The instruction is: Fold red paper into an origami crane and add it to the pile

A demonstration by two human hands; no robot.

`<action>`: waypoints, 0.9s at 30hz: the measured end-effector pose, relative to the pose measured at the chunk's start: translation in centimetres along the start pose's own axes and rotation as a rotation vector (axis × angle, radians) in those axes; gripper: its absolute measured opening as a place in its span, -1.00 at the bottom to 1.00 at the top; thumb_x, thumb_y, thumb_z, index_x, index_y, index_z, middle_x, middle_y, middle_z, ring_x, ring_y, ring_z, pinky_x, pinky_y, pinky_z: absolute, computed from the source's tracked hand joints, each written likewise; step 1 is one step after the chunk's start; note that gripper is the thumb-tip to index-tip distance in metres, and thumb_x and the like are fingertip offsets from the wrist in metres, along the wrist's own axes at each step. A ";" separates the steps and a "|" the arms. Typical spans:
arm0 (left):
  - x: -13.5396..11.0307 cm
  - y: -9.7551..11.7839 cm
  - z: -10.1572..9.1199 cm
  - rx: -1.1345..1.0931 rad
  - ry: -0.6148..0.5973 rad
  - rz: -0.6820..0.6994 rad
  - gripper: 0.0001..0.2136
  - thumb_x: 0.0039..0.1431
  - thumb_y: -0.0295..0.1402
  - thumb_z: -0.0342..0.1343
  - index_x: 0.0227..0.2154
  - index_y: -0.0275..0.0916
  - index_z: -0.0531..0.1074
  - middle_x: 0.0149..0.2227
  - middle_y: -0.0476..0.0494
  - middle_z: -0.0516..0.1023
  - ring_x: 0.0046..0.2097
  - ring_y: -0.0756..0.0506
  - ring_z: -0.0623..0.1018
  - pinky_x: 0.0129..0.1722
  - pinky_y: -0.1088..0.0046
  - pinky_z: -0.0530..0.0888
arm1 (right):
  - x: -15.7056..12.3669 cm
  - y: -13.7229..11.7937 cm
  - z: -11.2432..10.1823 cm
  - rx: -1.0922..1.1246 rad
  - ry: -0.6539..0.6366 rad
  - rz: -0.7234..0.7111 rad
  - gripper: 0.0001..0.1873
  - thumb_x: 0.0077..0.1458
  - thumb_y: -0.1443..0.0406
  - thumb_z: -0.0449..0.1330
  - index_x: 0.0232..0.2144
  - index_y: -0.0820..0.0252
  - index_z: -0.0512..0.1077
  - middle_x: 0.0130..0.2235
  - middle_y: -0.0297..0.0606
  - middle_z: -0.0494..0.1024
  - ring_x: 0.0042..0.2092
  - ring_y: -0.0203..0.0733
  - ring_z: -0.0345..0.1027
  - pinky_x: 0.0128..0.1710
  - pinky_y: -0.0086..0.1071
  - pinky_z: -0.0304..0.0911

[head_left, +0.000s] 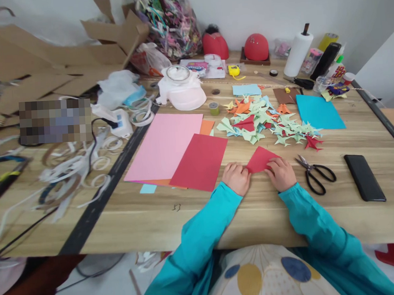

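Note:
A small piece of red paper (261, 159) lies on the wooden table in front of me, its near edge between my two hands. My left hand (237, 178) has its fingers closed on the paper's left corner. On the right side, my right hand (280, 174) pinches the other corner. Left of my hands, a larger red sheet (202, 160) overlaps a pink sheet (166, 140), with orange and light blue edges showing beneath. Just beyond the small paper sits a heap of folded paper shapes (255, 122) in green, orange, red and blue.
Black-handled scissors (314, 174) and a black phone (364, 177) lie to the right. A turquoise sheet (320, 111) is farther back. Tangled white straps (69, 167) and cardboard boxes (63, 57) crowd the left. A white paper roll (298, 54) stands at the back.

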State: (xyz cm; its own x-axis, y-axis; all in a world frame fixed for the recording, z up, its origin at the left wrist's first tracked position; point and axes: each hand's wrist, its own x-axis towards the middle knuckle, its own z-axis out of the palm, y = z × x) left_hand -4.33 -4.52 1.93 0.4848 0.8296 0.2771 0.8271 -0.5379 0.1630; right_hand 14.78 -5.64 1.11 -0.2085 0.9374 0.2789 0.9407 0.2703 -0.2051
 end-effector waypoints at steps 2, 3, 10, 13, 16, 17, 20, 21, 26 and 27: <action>0.5 0.0 -0.2 -0.094 -0.049 -0.037 -0.73 0.12 -0.31 -0.11 -0.37 -0.28 0.48 -0.42 -0.25 0.48 -0.29 -0.16 0.43 -0.19 0.26 0.29 | 0.4 0.6 0.5 0.021 0.003 -0.043 -0.73 0.08 0.21 0.04 -0.23 0.23 0.41 -0.17 -0.12 0.44 -0.13 -0.06 0.22 -0.14 -0.24 0.13; 0.8 0.0 -0.3 -0.147 -0.065 -0.071 -0.75 0.11 -0.31 -0.10 -0.34 -0.27 0.47 -0.38 -0.24 0.49 -0.27 -0.15 0.44 -0.19 0.26 0.30 | 0.6 0.9 0.7 0.033 0.007 -0.061 -0.70 0.07 0.18 0.05 -0.21 0.23 0.40 -0.16 -0.12 0.44 -0.13 -0.05 0.22 -0.14 -0.22 0.14; 3.9 1.5 0.1 -0.723 -0.032 -0.446 -0.62 -0.11 -0.43 0.13 -0.14 -0.35 0.37 -0.07 -0.33 0.39 -0.01 -0.23 0.36 -0.02 0.23 0.28 | 0.9 2.3 2.1 0.135 0.089 -0.068 -0.60 0.03 0.14 0.08 -0.13 0.28 0.36 -0.15 -0.07 0.42 -0.13 -0.03 0.24 -0.12 -0.18 0.19; 4.5 2.0 0.2 -1.071 -0.005 -0.680 -0.61 -0.15 -0.47 0.15 -0.15 -0.30 0.38 -0.09 -0.26 0.41 -0.10 -0.17 0.43 -0.11 0.30 0.37 | 0.7 2.3 2.2 0.128 0.097 -0.082 -0.60 0.04 0.15 0.08 -0.13 0.29 0.35 -0.15 -0.06 0.42 -0.13 -0.01 0.24 -0.12 -0.16 0.19; 4.7 2.1 0.1 -1.327 -0.037 -0.960 -0.49 -0.23 -0.49 0.21 -0.09 -0.29 0.32 -0.05 -0.29 0.39 -0.14 -0.15 0.46 -0.22 0.34 0.43 | 0.6 2.2 2.3 0.139 0.117 -0.060 -0.62 0.06 0.17 0.06 -0.14 0.30 0.36 -0.17 -0.06 0.43 -0.14 -0.02 0.24 -0.11 -0.16 0.20; 4.7 2.1 0.1 -1.400 -0.041 -1.022 -0.45 -0.26 -0.49 0.23 -0.08 -0.29 0.31 -0.04 -0.29 0.38 -0.16 -0.15 0.47 -0.26 0.36 0.44 | 0.6 2.2 2.3 0.151 0.125 -0.050 -0.64 0.07 0.19 0.04 -0.14 0.30 0.36 -0.17 -0.06 0.43 -0.14 -0.03 0.25 -0.11 -0.16 0.20; 4.7 2.3 0.5 -1.586 -0.037 -1.066 -0.45 -0.34 -0.48 0.28 -0.14 -0.30 0.34 -0.09 -0.28 0.43 -0.25 -0.12 0.51 -0.38 0.41 0.46 | 0.7 2.0 2.3 0.216 0.150 -0.022 -0.69 0.11 0.24 -0.02 -0.16 0.28 0.36 -0.19 -0.07 0.44 -0.15 -0.06 0.26 -0.10 -0.17 0.21; 4.7 2.5 0.8 -1.632 -0.073 -1.026 -0.49 -0.34 -0.45 0.29 -0.19 -0.32 0.37 -0.16 -0.26 0.48 -0.31 -0.12 0.52 -0.42 0.40 0.47 | 0.7 1.9 2.2 0.248 0.163 -0.015 -0.70 0.12 0.25 -0.03 -0.16 0.27 0.36 -0.19 -0.08 0.44 -0.15 -0.07 0.26 -0.10 -0.16 0.21; 4.8 3.1 2.0 -1.678 -0.212 -0.839 -0.67 -0.40 -0.32 0.30 -0.48 -0.38 0.44 -0.57 -0.13 0.52 -0.56 -0.08 0.49 -0.57 0.41 0.45 | 0.7 1.9 1.8 0.468 0.299 0.106 -0.72 0.13 0.27 -0.06 -0.16 0.22 0.34 -0.16 -0.09 0.41 -0.08 -0.10 0.25 -0.05 -0.13 0.20; 4.8 3.1 2.2 -1.708 -0.173 -0.846 -0.66 -0.41 -0.31 0.31 -0.49 -0.38 0.44 -0.57 -0.13 0.53 -0.55 -0.10 0.50 -0.55 0.39 0.46 | 0.6 2.0 1.7 0.529 0.351 0.172 -0.71 0.12 0.24 -0.03 -0.14 0.21 0.32 -0.13 -0.08 0.38 -0.07 -0.10 0.25 -0.05 -0.13 0.21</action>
State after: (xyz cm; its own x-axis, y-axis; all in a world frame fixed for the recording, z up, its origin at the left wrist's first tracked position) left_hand 1.17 -1.85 1.71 0.2718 0.8619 -0.4280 -0.2388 0.4913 0.8376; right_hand 16.06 -4.13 -0.69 0.1170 0.8739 0.4717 0.6757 0.2781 -0.6827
